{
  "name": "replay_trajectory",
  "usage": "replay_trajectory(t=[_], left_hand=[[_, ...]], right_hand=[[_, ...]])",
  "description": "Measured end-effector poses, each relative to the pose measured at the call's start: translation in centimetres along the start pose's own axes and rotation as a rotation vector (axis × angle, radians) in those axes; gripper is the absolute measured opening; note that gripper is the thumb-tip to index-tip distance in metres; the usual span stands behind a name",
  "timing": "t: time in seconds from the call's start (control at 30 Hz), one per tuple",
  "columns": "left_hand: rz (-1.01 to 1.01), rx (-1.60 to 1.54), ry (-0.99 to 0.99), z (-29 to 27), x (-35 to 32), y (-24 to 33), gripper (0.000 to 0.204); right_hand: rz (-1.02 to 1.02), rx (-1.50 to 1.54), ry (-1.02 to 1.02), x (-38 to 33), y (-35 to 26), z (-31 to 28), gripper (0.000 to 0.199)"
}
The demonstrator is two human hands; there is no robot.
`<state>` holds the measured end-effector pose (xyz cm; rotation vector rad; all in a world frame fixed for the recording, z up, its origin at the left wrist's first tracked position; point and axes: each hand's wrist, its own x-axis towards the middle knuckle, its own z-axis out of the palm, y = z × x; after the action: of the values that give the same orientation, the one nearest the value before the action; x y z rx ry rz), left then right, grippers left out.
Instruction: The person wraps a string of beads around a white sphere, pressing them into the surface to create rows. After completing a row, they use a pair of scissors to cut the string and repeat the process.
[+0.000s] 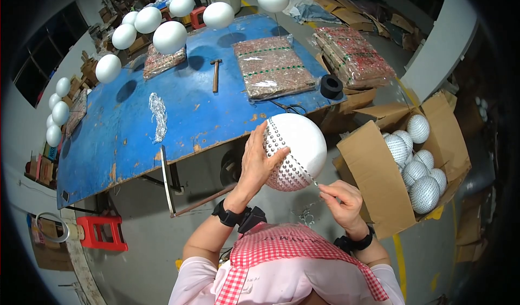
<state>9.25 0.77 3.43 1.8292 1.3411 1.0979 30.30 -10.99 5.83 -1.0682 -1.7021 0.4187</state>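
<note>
A white ball (pixel 307 141) is in front of me, just past the near edge of the table. Rows of silver beads cover its lower left part; the rest is bare white. My left hand (pixel 254 161) grips its left side, with the thumb lying over the beaded rows. From the ball's surface a thin silver bead chain (pixel 305 174) runs down to the right, pulled straight. Between thumb and fingertips, my right hand (pixel 342 201) pinches the chain just off the ball's lower right side.
The blue table (pixel 189 123) carries a hammer (pixel 215 76), a silver bead-chain heap (pixel 157 115), plastic-wrapped packs (pixel 273 69), scissors (pixel 290 108) and a black tape roll (pixel 331 86). Several white balls (pixel 169 38) stand above it. Beaded balls fill a cardboard box (pixel 376 180) at right. A red stool (pixel 103 233) stands left.
</note>
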Motion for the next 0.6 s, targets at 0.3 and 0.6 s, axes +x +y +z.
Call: replay_trajectory(t=[0.3, 0.6], left_hand=[[-0.038, -0.057, 0.028, -0.1, 1.1, -1.2, 0.075], [-0.121, -0.152, -0.055, -1.1, 2.2, -0.9, 0.075]], right_hand=[[0.261, 0.137, -0.047, -0.6, 1.4, 0.8, 0.016], [0.623, 0.486, 0.151, -2.1, 2.6, 3.3, 0.005]])
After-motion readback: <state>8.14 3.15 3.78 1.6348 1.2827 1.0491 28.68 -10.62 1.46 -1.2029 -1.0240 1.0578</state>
